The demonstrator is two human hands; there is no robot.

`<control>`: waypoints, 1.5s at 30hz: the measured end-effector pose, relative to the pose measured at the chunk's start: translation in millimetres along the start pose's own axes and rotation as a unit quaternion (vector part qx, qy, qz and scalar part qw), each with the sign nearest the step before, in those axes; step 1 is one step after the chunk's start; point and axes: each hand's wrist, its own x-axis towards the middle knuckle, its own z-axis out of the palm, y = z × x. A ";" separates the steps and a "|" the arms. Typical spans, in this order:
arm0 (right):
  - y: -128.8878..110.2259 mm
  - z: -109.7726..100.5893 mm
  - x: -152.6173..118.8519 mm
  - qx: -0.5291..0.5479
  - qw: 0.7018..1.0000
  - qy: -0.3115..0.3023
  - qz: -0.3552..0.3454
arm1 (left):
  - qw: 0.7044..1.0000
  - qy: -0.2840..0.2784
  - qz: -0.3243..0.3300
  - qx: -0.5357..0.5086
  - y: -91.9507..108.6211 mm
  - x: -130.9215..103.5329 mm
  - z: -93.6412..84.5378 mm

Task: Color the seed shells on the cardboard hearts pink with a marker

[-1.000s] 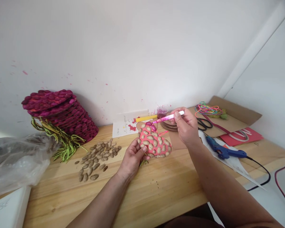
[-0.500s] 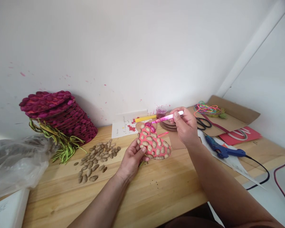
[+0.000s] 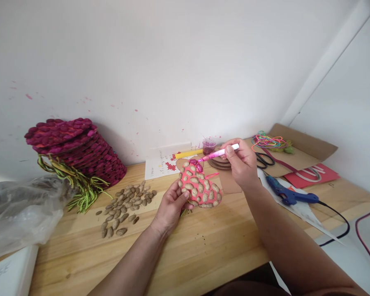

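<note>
My left hand [image 3: 172, 205] grips the lower left edge of a red heart-shaped piece [image 3: 202, 188] covered with peanuts in their shells. Its thumb lies on the front; the other fingers are mostly hidden behind. Between the fingertips of my right hand [image 3: 241, 162] is a white-handled paintbrush [image 3: 222, 152] smeared with pink. The brush tip meets the magenta-painted peanuts [image 3: 196, 165] at the top left of the heart; the other peanuts on it are bare tan. Behind the brush stands a small clear cup [image 3: 209, 146] of magenta paint.
At left are loose peanuts [image 3: 121, 209], a stack of magenta peanut-covered pieces [image 3: 80, 150] with green strands, and a plastic bag [image 3: 21, 213]. A blue glue gun [image 3: 291, 195], black-handled scissors [image 3: 265, 160] and coloured cords [image 3: 268, 141] lie at right. A yellow stick [image 3: 188, 154] rests on printed paper [image 3: 156, 164].
The brush tip has shifted slightly to the right and down over the painted peanuts. My left hand and the heart have hardly moved.
</note>
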 end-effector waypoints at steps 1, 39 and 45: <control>-0.6 0.3 -0.1 -0.007 1.000 0.002 -0.002 | 1.000 0.001 0.000 0.000 0.0 0.1 -0.1; 0.2 3.2 -13.4 -0.126 0.986 0.037 -0.105 | 1.000 0.006 0.015 0.001 -0.1 1.9 0.8; 0.5 8.6 -8.1 -0.094 0.989 0.074 -0.091 | 0.998 0.052 0.025 -0.038 -1.7 4.4 2.8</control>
